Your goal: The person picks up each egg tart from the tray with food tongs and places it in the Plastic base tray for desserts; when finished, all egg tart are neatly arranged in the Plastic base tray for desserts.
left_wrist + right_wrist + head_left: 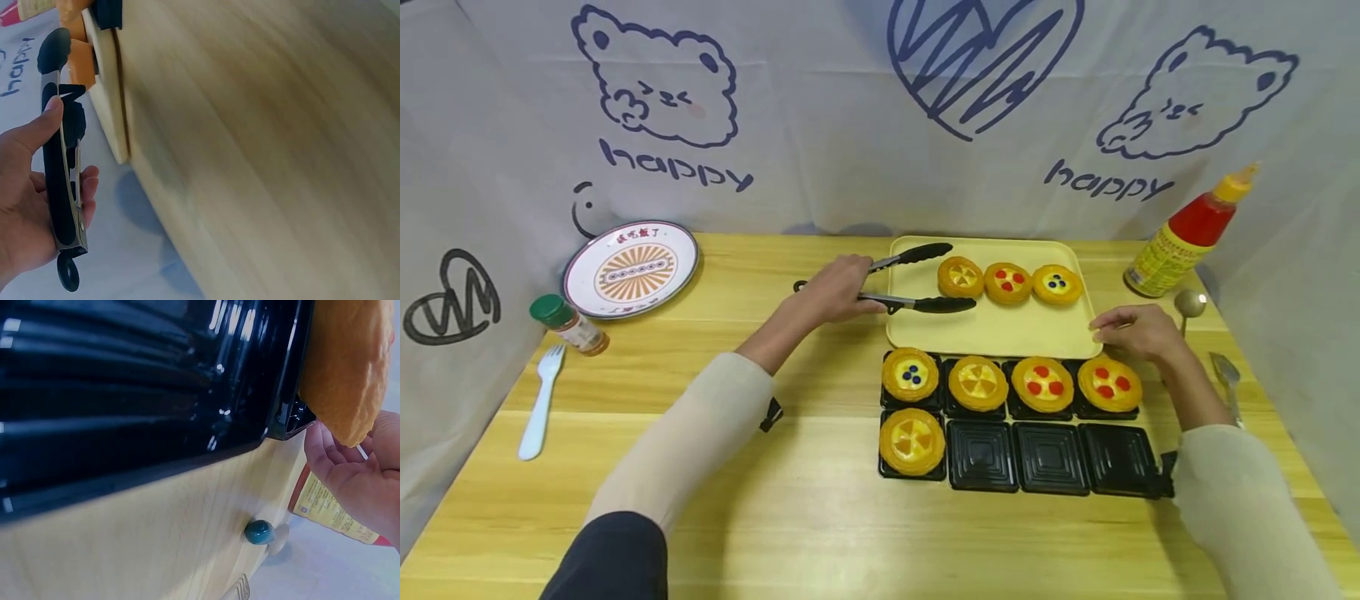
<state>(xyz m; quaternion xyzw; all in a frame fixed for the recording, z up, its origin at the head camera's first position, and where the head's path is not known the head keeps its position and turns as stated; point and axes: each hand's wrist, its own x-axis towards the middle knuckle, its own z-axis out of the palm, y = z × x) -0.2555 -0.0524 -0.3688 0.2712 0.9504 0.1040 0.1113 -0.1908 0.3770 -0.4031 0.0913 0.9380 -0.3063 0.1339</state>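
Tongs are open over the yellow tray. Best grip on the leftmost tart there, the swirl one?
Probably across the crust rim of the swirl tart, coming from its left, where the open tongs in the left hand already point. Its left side is free; the red-dot tart sits close on its right. One tip behind, one in front, low on the fluted wall.

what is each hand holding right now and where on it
The left hand grips the tongs by the handle end. The right hand holds nothing; it rests at the yellow tray corner.

Tongs (910, 279): metal arms, matt black tips. Mould (1049, 457): glossy black plastic. Table (820, 517): smooth pale wood.
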